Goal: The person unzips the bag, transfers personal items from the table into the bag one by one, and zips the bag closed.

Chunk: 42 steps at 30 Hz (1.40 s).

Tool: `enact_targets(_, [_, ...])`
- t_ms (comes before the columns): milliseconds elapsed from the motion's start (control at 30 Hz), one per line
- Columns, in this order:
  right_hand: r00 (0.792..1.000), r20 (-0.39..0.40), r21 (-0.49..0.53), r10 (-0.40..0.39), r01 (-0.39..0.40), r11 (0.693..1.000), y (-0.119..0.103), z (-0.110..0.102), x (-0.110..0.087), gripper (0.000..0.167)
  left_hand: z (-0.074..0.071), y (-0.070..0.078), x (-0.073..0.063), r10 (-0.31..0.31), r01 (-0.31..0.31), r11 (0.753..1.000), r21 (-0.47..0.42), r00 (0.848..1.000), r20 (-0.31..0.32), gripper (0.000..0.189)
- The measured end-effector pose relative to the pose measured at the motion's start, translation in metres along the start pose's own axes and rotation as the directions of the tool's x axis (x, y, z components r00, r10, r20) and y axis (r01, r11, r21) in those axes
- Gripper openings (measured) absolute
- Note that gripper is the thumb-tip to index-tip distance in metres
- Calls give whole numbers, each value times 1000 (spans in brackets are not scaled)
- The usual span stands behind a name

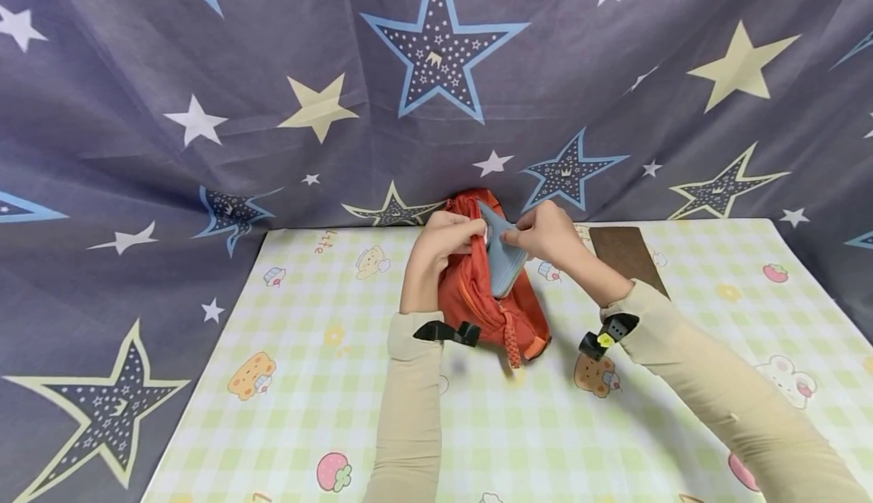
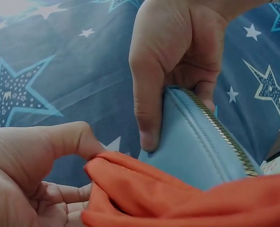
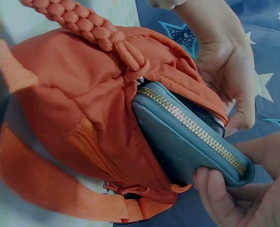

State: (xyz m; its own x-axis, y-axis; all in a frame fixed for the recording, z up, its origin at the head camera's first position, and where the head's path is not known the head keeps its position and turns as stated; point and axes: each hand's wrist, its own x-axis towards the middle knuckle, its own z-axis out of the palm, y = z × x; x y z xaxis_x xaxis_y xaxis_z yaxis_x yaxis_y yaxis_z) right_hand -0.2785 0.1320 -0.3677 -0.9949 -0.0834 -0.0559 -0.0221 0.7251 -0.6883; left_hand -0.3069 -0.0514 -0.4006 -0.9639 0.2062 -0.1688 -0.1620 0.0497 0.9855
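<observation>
An orange-red fabric bag point(image 1: 470, 291) with a braided cord pull point(image 3: 78, 23) lies on the table, its zipped mouth spread. Partly inside that mouth sits a blue zip wallet point(image 3: 177, 137) with a gold-coloured zipper along its edge. My right hand point(image 1: 546, 232) pinches the wallet's outer end, thumb on one face and fingers on the other. With my left hand point(image 1: 446, 242) I grip the edge of the bag's opening between thumb and fingers, as the left wrist view shows. The wallet's inner end is hidden in the bag.
A dark brown flat object point(image 1: 627, 257) lies at the back of the table, right of the bag. The table point(image 1: 307, 412) has a green checked cover with cartoon prints. A star-patterned curtain point(image 1: 259, 56) hangs right behind it. An orange strap point(image 3: 50, 194) trails from the bag.
</observation>
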Motion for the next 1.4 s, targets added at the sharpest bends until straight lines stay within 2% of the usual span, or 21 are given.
enact_targets(100, [1000,4,37,30,-30,999,-2,0,2,27,1,0,1,-30,30,999,-27,1000,7,21])
enact_targets(267, [996,-7,144,91,-89,986,-3,0,3,31,3,-1,3,-42,44,998,-53,998,37,22])
enact_targets(333, [996,-21,156,86,-82,984,-2,2,2,31,3,-1,3,-42,44,997,-59,998,43,22])
enact_targets(467, [999,-38,105,25,-21,994,-2,10,-2,31,2,1,2,-34,35,998,-54,999,18,20])
enact_targets(567, [1000,-1,123,-8,8,992,0,14,-4,32,-1,3,2,-32,31,998,-60,999,-14,19])
enact_targets(667, [995,97,218,16,-37,975,2,13,-4,33,-4,5,0,-31,30,999,-39,999,-24,19])
enact_targets(767, [973,219,300,72,-137,944,4,9,-3,36,-7,5,-3,-20,20,1000,16,1000,-19,23])
enact_targets(867, [943,319,314,93,-197,929,6,5,-3,38,-9,5,-5,-4,5,998,70,1000,-24,25])
enact_targets(1000, [913,407,360,33,-194,913,8,5,-3,41,-10,7,-7,-12,14,996,87,1000,-28,23])
enact_targets(1167, [873,487,388,-23,-192,902,13,10,-3,41,-9,6,-6,-13,13,1000,27,1000,-13,13])
enact_targets(1267, [866,500,362,-11,-198,911,15,12,-2,38,-9,5,-5,-3,3,1000,6,1000,-14,10])
enact_targets(1400, [871,491,305,-5,-166,938,16,11,-3,32,-9,3,-4,27,-26,999,32,998,-55,16])
